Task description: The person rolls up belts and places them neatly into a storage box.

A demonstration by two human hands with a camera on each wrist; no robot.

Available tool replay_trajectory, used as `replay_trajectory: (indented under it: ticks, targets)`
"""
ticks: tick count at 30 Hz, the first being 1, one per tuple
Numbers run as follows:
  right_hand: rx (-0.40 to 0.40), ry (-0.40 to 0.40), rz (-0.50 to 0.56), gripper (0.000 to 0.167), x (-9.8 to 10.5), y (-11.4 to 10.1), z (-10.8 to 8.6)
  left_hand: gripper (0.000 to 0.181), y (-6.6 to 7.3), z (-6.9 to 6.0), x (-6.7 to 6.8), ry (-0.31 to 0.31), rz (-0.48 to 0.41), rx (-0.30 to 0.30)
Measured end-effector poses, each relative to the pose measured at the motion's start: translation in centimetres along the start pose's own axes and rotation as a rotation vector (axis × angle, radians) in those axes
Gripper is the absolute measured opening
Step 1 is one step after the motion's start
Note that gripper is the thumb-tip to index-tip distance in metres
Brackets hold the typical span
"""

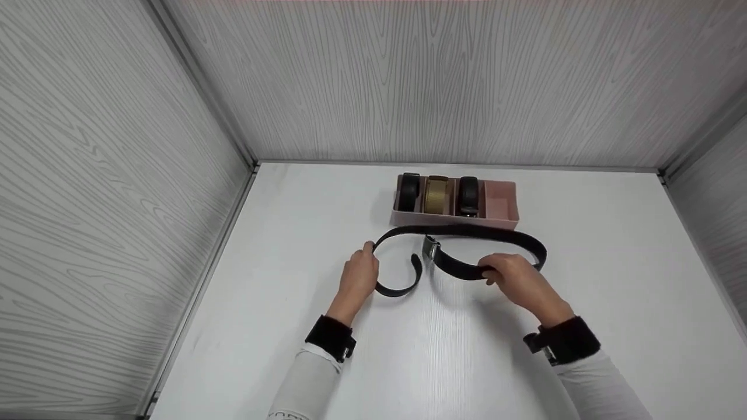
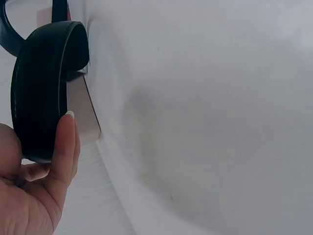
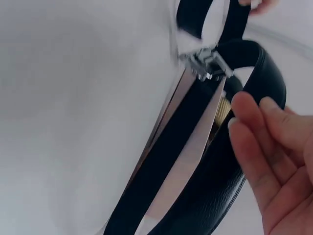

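A long black belt (image 1: 467, 231) with a silver buckle (image 1: 430, 247) is held between both hands, its middle bowing away in front of the pink box. My left hand (image 1: 359, 274) pinches the strap near its free tip, which curls inward to the right. In the left wrist view the thumb and fingers grip the belt (image 2: 38, 93) by its lower edge. Close to the buckle end, my right hand (image 1: 516, 283) pinches the strap. The right wrist view shows the buckle (image 3: 205, 63) hanging beyond those fingertips.
Behind the belt stands a pink divided box (image 1: 455, 220). A black rolled belt (image 1: 409, 192), a tan one (image 1: 436, 195) and another black one (image 1: 468, 195) sit in separate compartments; the rightmost compartment (image 1: 500, 201) shows its bare floor. Wood-grain panels (image 1: 408, 81) enclose the white table (image 1: 280, 233).
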State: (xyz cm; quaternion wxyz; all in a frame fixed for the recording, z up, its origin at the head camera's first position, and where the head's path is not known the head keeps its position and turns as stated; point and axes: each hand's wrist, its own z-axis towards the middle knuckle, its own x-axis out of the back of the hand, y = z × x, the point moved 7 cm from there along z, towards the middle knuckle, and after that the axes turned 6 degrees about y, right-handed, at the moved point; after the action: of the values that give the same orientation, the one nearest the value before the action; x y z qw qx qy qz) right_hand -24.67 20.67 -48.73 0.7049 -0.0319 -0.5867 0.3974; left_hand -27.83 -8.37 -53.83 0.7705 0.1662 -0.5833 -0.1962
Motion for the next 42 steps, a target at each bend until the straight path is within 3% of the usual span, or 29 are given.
replay_trajectory:
  ticks: [6,12,16,20,22,24,26,29,32,38,42]
  targets:
    - [-0.148,-0.098,0.027,0.016,2.1,4.5,-2.0,0.014,-2.2,0.5,-0.5,-0.088,0.150,0.047]
    - [-0.363,-0.260,0.036,0.013,2.5,8.3,-4.9,0.008,-2.7,0.1,-1.5,-0.177,0.189,0.036]
    - [-0.409,-0.350,-0.030,0.021,1.7,9.2,-6.3,0.023,-1.8,-0.4,-2.0,-0.210,0.188,0.004]
    - [-0.446,-0.414,-0.111,0.031,1.4,8.1,-6.5,0.044,-0.1,-0.6,-1.6,-0.166,0.207,-0.044]
    - [-0.454,-0.429,-0.148,0.036,1.2,6.9,-5.8,0.044,1.2,-0.7,-1.3,-0.140,0.215,-0.097]
    - [-0.444,-0.413,-0.177,0.039,0.9,5.6,-4.8,0.041,2.7,-0.9,-1.4,-0.148,0.215,-0.164]
    - [-0.432,-0.378,-0.181,0.041,0.0,4.3,-3.5,0.041,4.4,-1.6,-1.8,-0.195,0.206,-0.232]
    - [-0.439,-0.328,-0.187,0.030,-2.1,2.9,-1.7,0.045,6.5,-2.8,-3.1,-0.289,0.191,-0.308]
    - [-0.484,-0.275,-0.218,0.023,-4.2,2.4,-0.5,0.047,8.3,-3.9,-4.6,-0.339,0.195,-0.361]
    - [-0.550,-0.078,-0.301,0.013,-6.0,2.7,0.3,0.040,10.4,-4.8,-6.8,-0.317,0.253,-0.377]
    - [-0.532,-0.083,-0.299,0.008,-6.1,3.2,-0.1,0.024,10.6,-4.9,-7.4,-0.300,0.303,-0.384]
